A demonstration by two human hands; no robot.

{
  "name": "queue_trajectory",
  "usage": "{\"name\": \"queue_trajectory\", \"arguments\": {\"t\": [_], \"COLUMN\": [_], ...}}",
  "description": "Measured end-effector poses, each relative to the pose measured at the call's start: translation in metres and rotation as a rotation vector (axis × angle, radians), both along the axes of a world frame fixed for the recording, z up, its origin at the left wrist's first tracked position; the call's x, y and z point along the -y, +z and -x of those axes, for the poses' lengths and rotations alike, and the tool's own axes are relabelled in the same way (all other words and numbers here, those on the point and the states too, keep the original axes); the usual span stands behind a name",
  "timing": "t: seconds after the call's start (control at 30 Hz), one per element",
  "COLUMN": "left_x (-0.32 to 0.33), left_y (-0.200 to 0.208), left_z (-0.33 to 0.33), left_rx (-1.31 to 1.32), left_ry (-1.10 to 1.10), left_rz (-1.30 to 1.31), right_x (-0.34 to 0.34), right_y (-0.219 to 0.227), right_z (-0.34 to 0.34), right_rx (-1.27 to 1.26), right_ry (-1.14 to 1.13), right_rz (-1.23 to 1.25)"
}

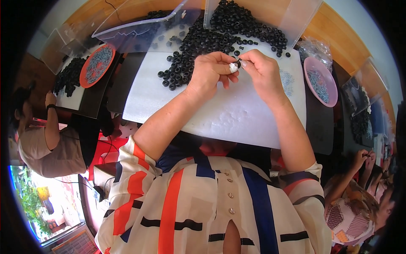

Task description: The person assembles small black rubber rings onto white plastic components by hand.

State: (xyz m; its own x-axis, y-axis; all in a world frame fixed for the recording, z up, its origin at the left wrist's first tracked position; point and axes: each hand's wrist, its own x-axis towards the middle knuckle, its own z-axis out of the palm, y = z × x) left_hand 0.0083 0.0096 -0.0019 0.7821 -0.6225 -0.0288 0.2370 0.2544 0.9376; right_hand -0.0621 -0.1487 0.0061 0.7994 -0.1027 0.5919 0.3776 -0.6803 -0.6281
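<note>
My left hand (210,70) pinches a small white part (233,67) between thumb and fingers above a white foam sheet (220,114). My right hand (262,70) meets it fingertip to fingertip and holds a small black ring (238,64) against the white part. Just beyond both hands lies a heap of many black rings (203,40), spreading over the far half of the sheet.
Clear plastic trays (139,27) stand at the far edge. A pink dish (321,80) of small metal bits sits at the right, an orange dish (97,65) at the left. One person works at the left (46,139), another's hands show at the right (363,158).
</note>
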Motion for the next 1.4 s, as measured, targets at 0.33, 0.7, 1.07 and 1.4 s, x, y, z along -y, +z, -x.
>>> {"name": "queue_trajectory", "arguments": {"t": [0.33,0.7,1.07,1.4], "left_x": [0.003,0.003,0.001,0.002], "left_y": [-0.005,-0.006,-0.004,-0.002], "left_z": [0.002,0.003,0.007,0.005], "left_rx": [0.013,-0.012,0.089,0.025], "left_ry": [-0.005,0.050,0.041,-0.009], "left_rz": [-0.004,0.024,0.000,-0.013], "right_x": [-0.003,-0.012,-0.008,-0.002], "right_y": [0.002,-0.001,0.016,0.019], "right_z": [0.001,-0.002,0.000,0.004], "right_rx": [0.067,0.164,0.228,0.164], "right_ry": [-0.072,-0.148,-0.026,0.035], "right_rz": [0.215,0.403,0.590,0.539]}}
